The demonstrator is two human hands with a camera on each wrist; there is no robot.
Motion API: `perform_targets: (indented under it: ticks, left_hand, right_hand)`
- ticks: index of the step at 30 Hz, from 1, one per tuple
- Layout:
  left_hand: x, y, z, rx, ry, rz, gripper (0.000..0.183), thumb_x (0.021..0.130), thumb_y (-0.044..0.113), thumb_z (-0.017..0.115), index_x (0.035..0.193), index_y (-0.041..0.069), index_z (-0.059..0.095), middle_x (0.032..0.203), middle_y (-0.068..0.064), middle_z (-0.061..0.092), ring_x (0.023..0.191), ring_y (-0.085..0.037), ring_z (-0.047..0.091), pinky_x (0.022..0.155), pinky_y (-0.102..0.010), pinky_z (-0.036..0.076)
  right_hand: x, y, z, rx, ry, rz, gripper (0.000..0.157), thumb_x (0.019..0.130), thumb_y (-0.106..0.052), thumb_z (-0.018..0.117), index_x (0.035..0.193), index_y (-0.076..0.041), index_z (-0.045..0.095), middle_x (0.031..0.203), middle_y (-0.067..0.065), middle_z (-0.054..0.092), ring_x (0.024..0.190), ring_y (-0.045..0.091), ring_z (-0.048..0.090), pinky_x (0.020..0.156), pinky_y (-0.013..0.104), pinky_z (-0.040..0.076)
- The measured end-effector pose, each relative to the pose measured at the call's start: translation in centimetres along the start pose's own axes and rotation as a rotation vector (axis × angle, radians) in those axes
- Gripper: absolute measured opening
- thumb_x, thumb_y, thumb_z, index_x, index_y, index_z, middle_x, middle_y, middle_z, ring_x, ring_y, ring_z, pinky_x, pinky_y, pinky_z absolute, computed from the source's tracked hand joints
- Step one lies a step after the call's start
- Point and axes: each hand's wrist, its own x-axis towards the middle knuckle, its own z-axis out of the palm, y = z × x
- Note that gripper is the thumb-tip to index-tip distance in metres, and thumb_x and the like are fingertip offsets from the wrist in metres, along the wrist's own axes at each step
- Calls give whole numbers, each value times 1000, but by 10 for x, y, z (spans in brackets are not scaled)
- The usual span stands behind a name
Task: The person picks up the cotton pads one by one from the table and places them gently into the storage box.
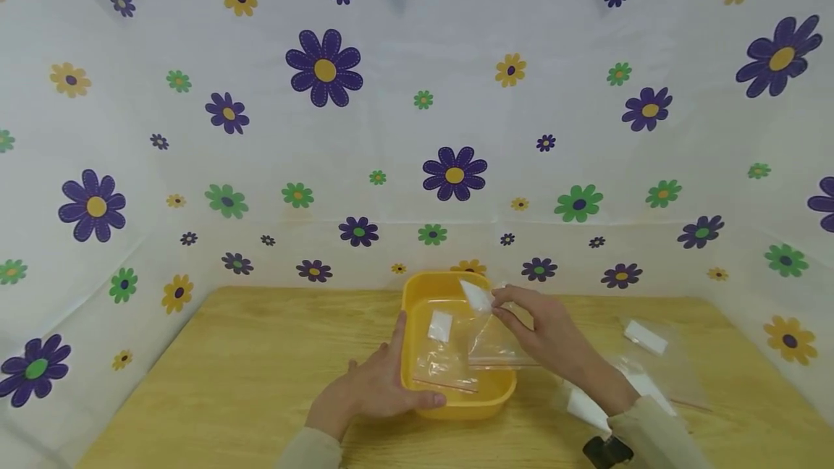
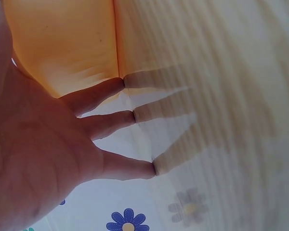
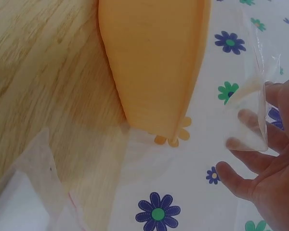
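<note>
A yellow plastic bin (image 1: 456,411) stands near the back of the table. My left hand (image 1: 378,386) lies along its left side, thumb across the front rim; in the left wrist view, straight fingers (image 2: 108,122) reach down with tips at the tabletop. Over the bin's right side, my right hand (image 1: 554,331) pinches a clear zip bag (image 1: 491,346) by its upper end, where a white piece (image 1: 477,297) shows. The bag hangs with its zip edge downward. Inside the bin lies another clear zip bag (image 1: 443,366) holding a small white rectangle (image 1: 440,326).
Right of the bin, several clear bags with white pieces lie on the wooden table (image 1: 260,375), one (image 1: 677,364) farther back and another (image 1: 586,407) under the right forearm. Flower-printed cloth (image 1: 391,42) walls the back and sides. The right wrist wears a black strap (image 1: 606,451).
</note>
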Motion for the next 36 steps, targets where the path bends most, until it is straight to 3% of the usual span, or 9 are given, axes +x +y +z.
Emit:
perform_targets:
  ticks: [5, 11, 24, 28, 32, 36]
  left_hand:
    - [0, 2, 1, 18, -7, -15, 139, 74, 77, 73, 164, 22, -17, 162, -20, 39, 150, -40, 38, 109, -88, 9]
    - [0, 1, 1, 26, -1, -24, 139, 73, 79, 73, 164, 22, -16, 161, -21, 40, 149, -41, 39, 109, -89, 11]
    - [-1, 1, 1, 24, 1, -16, 140, 73, 79, 72, 164, 22, -16, 162, -21, 40, 150, -41, 38, 108, -89, 10]
    - [0, 0, 1, 35, 1, -17, 139, 73, 80, 71, 164, 22, -17, 162, -20, 39, 151, -42, 37, 108, -89, 10]
    - [1, -1, 1, 41, 0, -22, 138, 74, 81, 71, 164, 22, -17, 162, -22, 38, 151, -43, 36, 109, -89, 9]
    - [0, -2, 2, 38, 2, -21, 139, 73, 80, 71, 164, 22, -16, 163, -23, 38, 151, -43, 36, 110, -88, 9]
  right_hand:
    - [0, -1, 8, -2, -9, -31, 20, 90, 0, 75, 99, -17, 69, 102, -5, 76, 97, 16, 72, 86, 38, 63]
    - [2, -5, 15, 22, -27, -9, 17, 91, -2, 74, 100, -16, 70, 102, -5, 76, 98, 15, 73, 87, 37, 62]
    - [11, -14, 30, 17, -80, 123, 10, 95, -10, 72, 104, -15, 72, 103, -2, 78, 98, 17, 73, 89, 39, 62]
    - [12, -15, 36, 31, -159, 199, 16, 98, -19, 69, 113, -15, 72, 113, 1, 77, 106, 22, 72, 95, 45, 60]
    - [9, -13, 39, 54, -257, 277, 28, 101, -26, 66, 125, -14, 70, 130, 7, 72, 126, 35, 65, 107, 56, 52]
    - [2, -10, 34, 61, -288, 313, 32, 102, -30, 64, 130, -15, 68, 137, 8, 69, 130, 36, 62, 109, 58, 49]
